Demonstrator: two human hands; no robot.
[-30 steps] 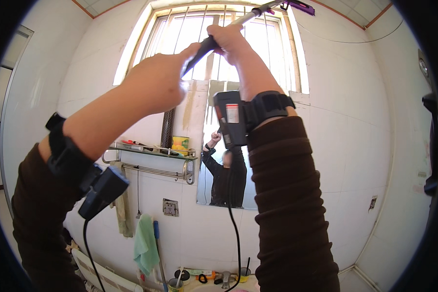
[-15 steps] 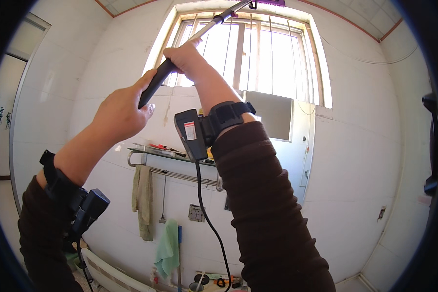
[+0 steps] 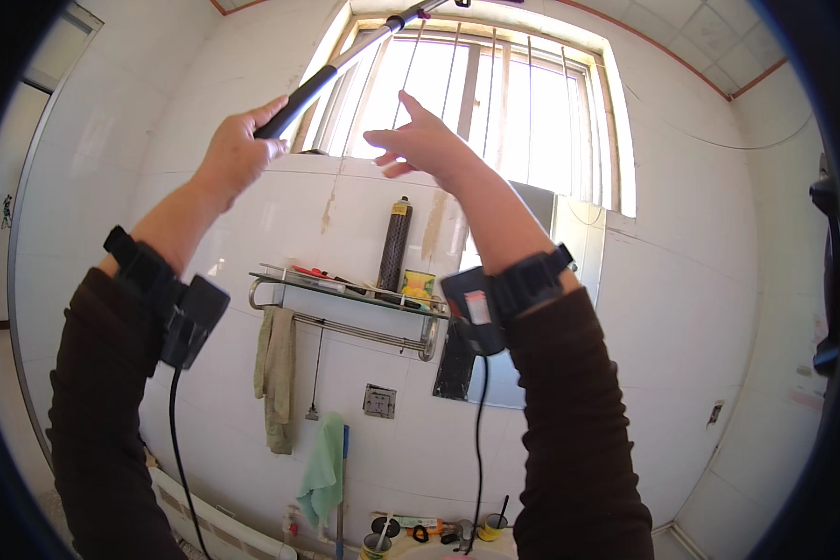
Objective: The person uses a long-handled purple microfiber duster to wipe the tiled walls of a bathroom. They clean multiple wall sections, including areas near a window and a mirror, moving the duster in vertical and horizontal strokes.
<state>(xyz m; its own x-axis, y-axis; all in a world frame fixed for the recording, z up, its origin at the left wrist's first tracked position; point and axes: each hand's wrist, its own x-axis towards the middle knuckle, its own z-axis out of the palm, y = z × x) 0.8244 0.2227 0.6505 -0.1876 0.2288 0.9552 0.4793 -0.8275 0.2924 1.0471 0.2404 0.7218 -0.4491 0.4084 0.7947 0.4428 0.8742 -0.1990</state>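
Note:
Raised before the window, my left hand (image 3: 233, 157) is wrapped round the black grip end of a long-handled mop (image 3: 310, 91). Its silver pole slants up and to the right, and only a sliver of the head shows at the top edge. Off the pole, to its right, my right hand (image 3: 424, 146) is open with the fingers spread and nothing in them. Behind that hand stands the bright window (image 3: 523, 103) with upright metal bars.
Below my hands, a glass wall shelf (image 3: 345, 291) carries a dark spray can (image 3: 397, 245), a yellow box and red-handled items. A beige towel (image 3: 275, 373) and a green cloth (image 3: 322, 471) hang lower. A sink edge with small containers lies at the bottom. Cables hang from both wrist devices.
My right hand has let go of the mop pole and moved right and down, its fingers opening. My left hand has risen, still gripping the mop. The view has shifted slightly.

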